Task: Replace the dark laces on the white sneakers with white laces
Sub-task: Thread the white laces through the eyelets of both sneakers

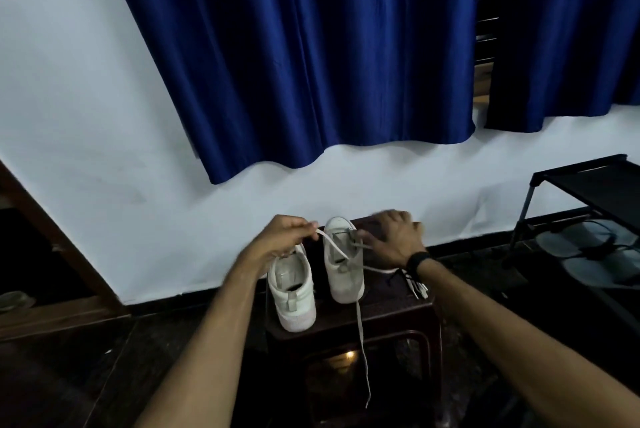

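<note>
Two white sneakers stand side by side on a dark wooden stool (391,316), heels towards me. My left hand (287,235) hovers over the left sneaker (294,292) and pinches one end of a white lace (330,244) that runs across the right sneaker (343,261). My right hand (394,240) is at the right sneaker's eyelets, its thumb and finger pinching the lace there. Another stretch of white lace (362,341) hangs down over the stool's front edge. A bundle of dark and white laces (414,283) lies on the stool beside my right wrist.
A white wall and a blue curtain (311,63) stand behind the stool. At the right stands a black shoe rack (588,185) holding grey sandals (588,254). A wooden door frame (52,237) runs along the left. The floor is dark.
</note>
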`<state>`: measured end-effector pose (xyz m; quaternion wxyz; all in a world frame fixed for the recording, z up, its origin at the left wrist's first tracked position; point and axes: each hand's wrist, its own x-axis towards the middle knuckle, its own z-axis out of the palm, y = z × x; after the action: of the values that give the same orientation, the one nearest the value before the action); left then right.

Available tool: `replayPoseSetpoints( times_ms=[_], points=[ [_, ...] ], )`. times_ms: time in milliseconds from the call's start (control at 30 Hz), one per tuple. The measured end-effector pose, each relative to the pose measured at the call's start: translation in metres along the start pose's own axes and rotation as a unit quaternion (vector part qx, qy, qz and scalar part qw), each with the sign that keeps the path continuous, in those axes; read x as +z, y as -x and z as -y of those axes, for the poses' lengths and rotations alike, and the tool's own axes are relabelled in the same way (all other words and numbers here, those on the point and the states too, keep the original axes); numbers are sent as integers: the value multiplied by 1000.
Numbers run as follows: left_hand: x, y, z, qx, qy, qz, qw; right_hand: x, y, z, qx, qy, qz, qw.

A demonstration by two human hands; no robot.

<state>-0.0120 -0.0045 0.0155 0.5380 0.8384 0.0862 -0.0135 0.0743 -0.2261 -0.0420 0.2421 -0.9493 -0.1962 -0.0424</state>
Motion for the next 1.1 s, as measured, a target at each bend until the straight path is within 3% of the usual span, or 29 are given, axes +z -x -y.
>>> replayPoseSetpoints(
  times_ms=[33,100,167,433,500,567,667,767,833,900,1000,1100],
  points=[
    [11,-5,-3,10,-19,3,1000,0,-2,11,-24,-155,21,987],
    [30,-17,-3,22,-55,-8,998,2,-5,35,-17,-414,151,897],
    [37,-28,3,22,-66,-11,997,-1,-2,49,-3,-479,217,851],
    [28,-29,17,-26,-43,-14,999,21,-16,17,-82,-302,182,932],
    [29,-32,20,-38,-33,-37,998,24,-21,7,-79,-241,131,958],
    [28,-44,29,-62,-6,-120,991,20,-28,4,-20,-194,34,980],
    [29,-59,38,-108,-34,-226,968,14,-40,11,50,-267,-33,962],
    [46,-67,30,-131,-117,-186,967,18,-58,29,104,-421,-14,901],
    [57,-70,19,-145,-209,-160,954,26,-73,42,131,-442,-1,887],
    [62,-72,15,-153,-232,-153,948,36,-87,54,142,-444,33,884],
    [59,-78,29,-163,-140,-187,959,53,-98,63,136,-437,74,886],
    [53,-78,41,-155,-11,-202,967,65,-97,61,95,-364,44,926]
  ],
)
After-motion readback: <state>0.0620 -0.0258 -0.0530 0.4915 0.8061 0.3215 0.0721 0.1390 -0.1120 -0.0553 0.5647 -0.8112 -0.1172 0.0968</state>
